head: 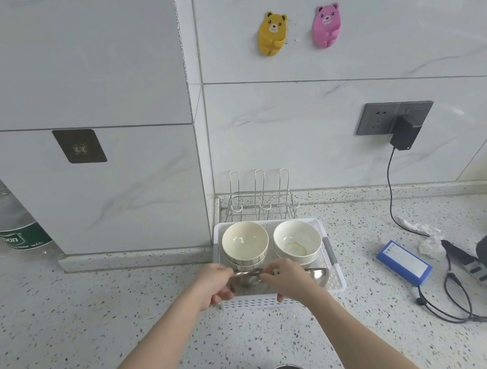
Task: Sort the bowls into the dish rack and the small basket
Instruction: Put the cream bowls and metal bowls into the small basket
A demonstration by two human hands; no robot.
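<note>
While both hands (245, 283) grip steel bowl (248, 282), basket (336, 278) holds perhaps four ceramic bowls (245, 241).

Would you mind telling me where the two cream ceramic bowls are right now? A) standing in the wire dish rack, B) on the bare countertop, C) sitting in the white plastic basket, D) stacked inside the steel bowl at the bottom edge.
C: both cream ceramic bowls sit inside the white plastic basket, in front of the wire dish rack.
</note>
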